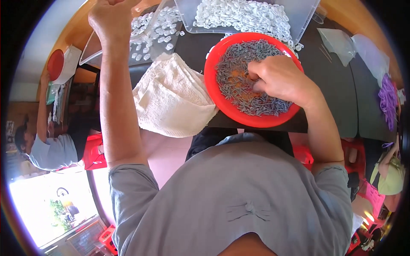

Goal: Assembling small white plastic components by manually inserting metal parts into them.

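My right hand (279, 79) is inside a red plastic basin (210, 81), its fingers curled together over a spread of small grey screw-like pieces (239, 55). What sits between the fingertips is hidden. My left hand (112, 15) reaches to the far left, beside a clear plastic tray (92, 53) holding loose small white plastic pieces (156, 32). The top edge of the picture cuts off its fingers, so their pose cannot be made out. A folded cream towel (173, 100) lies between my left forearm and the basin.
Behind the basin, a clear bin (185, 21) holds many more white pieces. On the dark table (337, 91), clear plastic bags (339, 42) and a purple bundle of strands (388, 102) lie to the right. Other people (53, 149) sit at both sides.
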Available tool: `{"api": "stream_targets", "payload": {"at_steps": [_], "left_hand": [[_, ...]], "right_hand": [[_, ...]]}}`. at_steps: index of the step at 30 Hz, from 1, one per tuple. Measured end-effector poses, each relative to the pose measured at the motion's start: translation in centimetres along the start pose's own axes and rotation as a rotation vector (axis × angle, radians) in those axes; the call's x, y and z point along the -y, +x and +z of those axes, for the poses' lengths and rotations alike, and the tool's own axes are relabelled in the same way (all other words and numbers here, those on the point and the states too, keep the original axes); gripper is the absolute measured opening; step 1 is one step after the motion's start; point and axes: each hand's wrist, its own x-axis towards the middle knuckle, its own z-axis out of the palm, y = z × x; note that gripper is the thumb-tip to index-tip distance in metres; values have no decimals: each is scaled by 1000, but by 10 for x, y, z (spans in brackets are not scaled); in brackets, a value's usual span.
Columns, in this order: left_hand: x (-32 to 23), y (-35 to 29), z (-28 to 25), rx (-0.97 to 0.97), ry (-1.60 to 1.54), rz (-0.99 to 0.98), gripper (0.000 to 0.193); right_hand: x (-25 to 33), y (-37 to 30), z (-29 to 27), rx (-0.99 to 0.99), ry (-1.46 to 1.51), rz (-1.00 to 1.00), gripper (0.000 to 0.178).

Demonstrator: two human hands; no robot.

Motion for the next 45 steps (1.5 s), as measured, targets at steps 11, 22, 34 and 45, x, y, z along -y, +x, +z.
{"api": "stream_targets", "payload": {"at_steps": [11, 22, 34, 45], "left_hand": [[45, -90, 24, 822, 242, -98, 18], [77, -102, 39, 894, 363, -121, 18], [77, -99, 26, 934, 298, -121, 15], [40, -100, 37, 604, -111, -453, 8]], "right_hand": [[-18, 10, -1, -351, 286, -65, 8], [-22, 14, 5, -435, 632, 22, 3], [6, 12, -31, -316, 906, 140, 8], [-17, 12, -22, -448, 1203, 197, 10]]}}
